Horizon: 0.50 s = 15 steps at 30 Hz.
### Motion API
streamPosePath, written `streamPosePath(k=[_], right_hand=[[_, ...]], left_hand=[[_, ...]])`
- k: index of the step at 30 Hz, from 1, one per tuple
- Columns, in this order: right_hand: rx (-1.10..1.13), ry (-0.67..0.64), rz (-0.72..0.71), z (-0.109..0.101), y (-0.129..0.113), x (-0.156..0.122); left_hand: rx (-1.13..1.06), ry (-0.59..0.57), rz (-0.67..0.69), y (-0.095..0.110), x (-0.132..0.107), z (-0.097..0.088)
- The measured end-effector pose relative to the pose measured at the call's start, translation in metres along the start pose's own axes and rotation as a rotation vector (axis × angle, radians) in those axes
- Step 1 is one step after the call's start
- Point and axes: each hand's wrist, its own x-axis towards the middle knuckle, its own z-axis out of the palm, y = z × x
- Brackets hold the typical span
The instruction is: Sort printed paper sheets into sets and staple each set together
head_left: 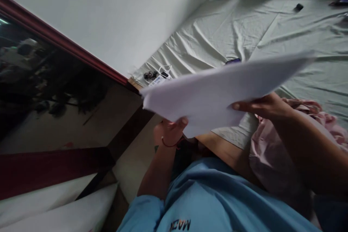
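A large white sheet of paper (201, 94), slightly blurred, spans the space between my two hands, tilted up toward the right. Its lower left edge is gripped by my left hand (172, 130), thumb on top and the other fingers hidden beneath. My right hand (268, 107) pinches the lower right part, thumb on the upper face and fingers behind it. Whether this is one sheet or several together, I cannot tell. A red cord circles my left wrist.
Pale wrinkled bedsheet (212, 40) stretches beyond the paper. Keys (150, 75) and a white cable (165, 69) lie near the wall corner. A dark phone-like object (233, 61) is partly hidden. Pink cloth (268, 145) lies at right. A red-framed dark glass panel (54, 79) stands left.
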Motion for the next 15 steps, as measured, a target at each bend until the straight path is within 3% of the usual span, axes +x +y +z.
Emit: streamPosePath(k=[3, 5, 10, 15], right_hand=[[-0.139, -0.208, -0.019, 0.001, -0.003, -0.001], [-0.178, -0.250, -0.014, 0.007, -0.002, 0.001], [-0.020, -0.177, 0.175, 0.020, 0.000, 0.005], [0.228, -0.302, 0.390, 0.025, 0.009, -0.006]], left_hand=[[0.117, -0.107, -0.101, -0.012, -0.004, -0.002], [0.168, -0.131, -0.171, -0.017, -0.006, 0.001], [0.084, -0.015, -0.274, -0.010, -0.011, 0.009], [-0.104, 0.133, -0.332, 0.001, -0.021, 0.012]])
